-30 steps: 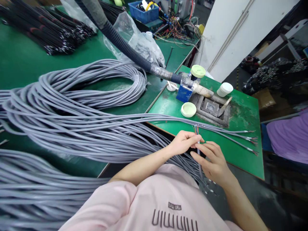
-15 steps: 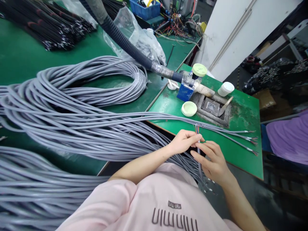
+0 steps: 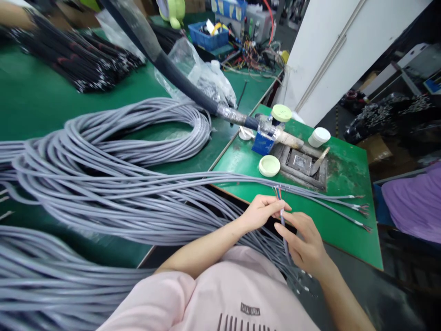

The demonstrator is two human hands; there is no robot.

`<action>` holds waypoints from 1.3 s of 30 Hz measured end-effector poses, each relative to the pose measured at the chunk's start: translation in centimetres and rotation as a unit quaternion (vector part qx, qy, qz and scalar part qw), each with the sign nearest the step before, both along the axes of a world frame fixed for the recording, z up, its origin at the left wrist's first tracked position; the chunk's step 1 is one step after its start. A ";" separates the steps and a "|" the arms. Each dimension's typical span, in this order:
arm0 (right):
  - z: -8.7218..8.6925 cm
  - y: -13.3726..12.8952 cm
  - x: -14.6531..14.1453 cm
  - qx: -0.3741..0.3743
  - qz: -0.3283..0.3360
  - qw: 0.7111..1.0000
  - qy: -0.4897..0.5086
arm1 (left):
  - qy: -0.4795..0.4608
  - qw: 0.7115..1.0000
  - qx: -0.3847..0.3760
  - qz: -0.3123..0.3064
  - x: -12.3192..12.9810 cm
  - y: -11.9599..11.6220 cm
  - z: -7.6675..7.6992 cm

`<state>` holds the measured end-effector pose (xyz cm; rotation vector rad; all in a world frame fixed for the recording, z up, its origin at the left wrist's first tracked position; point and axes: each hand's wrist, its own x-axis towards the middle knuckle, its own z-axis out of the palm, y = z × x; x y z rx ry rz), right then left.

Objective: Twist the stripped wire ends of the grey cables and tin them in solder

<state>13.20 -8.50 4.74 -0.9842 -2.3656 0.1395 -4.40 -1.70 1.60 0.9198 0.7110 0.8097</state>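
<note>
My left hand [image 3: 263, 211] is closed in a pinch on a grey multi-core cable [image 3: 283, 221], just below its stripped end. Thin coloured wires [image 3: 278, 191] fan upward from that end, past the fingertips. Beside it, my right hand [image 3: 305, 239] has its thumb and index finger apart, with the cable running between them. The right index fingertip is close to the left fingertips; whether it touches the wires I cannot tell. Below my hands, more grey cable ends [image 3: 299, 280] hang over the table edge. Several stripped cables [image 3: 330, 196] lie across the green board in front.
Coiled grey cables [image 3: 138, 138] cover the left table. A solder pot [image 3: 299, 163] with a scraper [image 3: 320, 161] sits on the green board [image 3: 354, 248], near a blue box [image 3: 263, 142], a pale lid [image 3: 269, 165] and a white cup [image 3: 319, 136]. A flexible hose [image 3: 186, 82] hangs above. A person's purple sleeve [image 3: 413, 202] is at right.
The view has tilted up slightly, so the scene sits lower. Both hands stay at the cable end with nearly the same hold. A forearm now shows at the far top left.
</note>
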 end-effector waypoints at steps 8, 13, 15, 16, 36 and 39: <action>-2.9 -0.6 -0.4 -0.100 -0.192 0.973 0.077 | 0.012 0.993 0.103 0.053 1.2 0.4 -0.6; -4.3 -2.6 0.6 -0.164 -0.228 0.952 0.123 | 0.014 0.991 0.135 -0.001 2.9 0.1 -0.9; -5.3 -4.8 3.1 -0.206 -0.288 0.925 0.135 | 0.034 0.987 0.148 -0.050 3.3 0.3 -1.1; -6.1 -6.2 4.8 -0.232 -0.337 0.903 0.132 | 0.052 0.983 0.162 -0.067 3.3 0.4 -1.3; -8.2 -11.1 4.8 -0.498 -0.276 0.820 0.059 | 0.520 0.668 0.532 -0.009 6.2 4.5 -4.4; -7.2 -8.6 3.3 -0.486 -0.231 0.838 0.088 | 0.543 0.637 0.546 -0.029 7.4 4.8 -4.0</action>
